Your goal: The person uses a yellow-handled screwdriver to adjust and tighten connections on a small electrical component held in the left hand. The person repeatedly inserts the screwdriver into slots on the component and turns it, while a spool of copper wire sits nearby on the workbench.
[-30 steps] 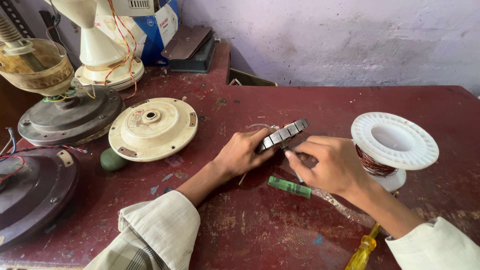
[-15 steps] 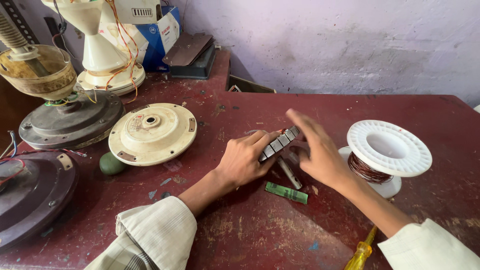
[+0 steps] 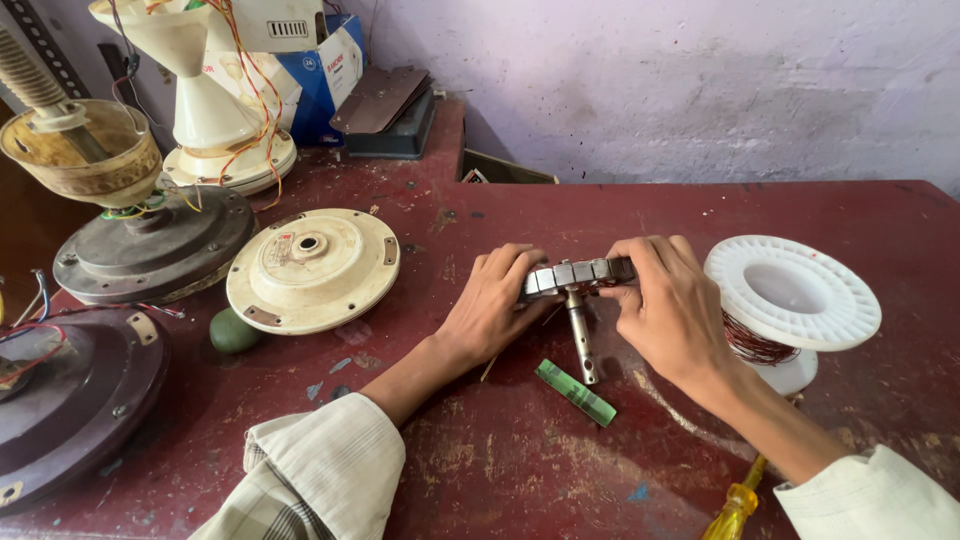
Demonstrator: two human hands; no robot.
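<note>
Hands are meeting over the middle of the dark red table (image 3: 560, 470), both gripping one part. The left hand (image 3: 495, 300) is curling its fingers around the left end of a grey slotted metal core (image 3: 578, 274), and the right hand (image 3: 668, 300) is clasping the right end, so the core is being held just above the tabletop, on edge, between them. A steel shaft (image 3: 579, 336) is sticking down out of the core toward the person, its tip nearly reaching the table (whether it is actually touching, I cannot tell).

Just beside that tip a small green flat stick (image 3: 576, 392) is lying on the table, slanted. To the right of the right hand, a white plastic spool (image 3: 792, 292) wound with copper wire is standing near the table's right edge, with the wrist close against it. At the near edge, under the right sleeve, a yellow-handled screwdriver (image 3: 732, 512) is lying.

Left of the hands, well apart from them, a cream round motor cover (image 3: 312, 268) is resting flat, with a small dark green lump (image 3: 232, 331) just beside it. Further left, a dark grey motor housing (image 3: 150, 250) and a dark maroon round cover (image 3: 70, 400) are sitting near the left edge. At the far left corner a cream fan base (image 3: 205, 120) with loose coloured wires is standing in front of a blue and white box (image 3: 320, 70).
</note>
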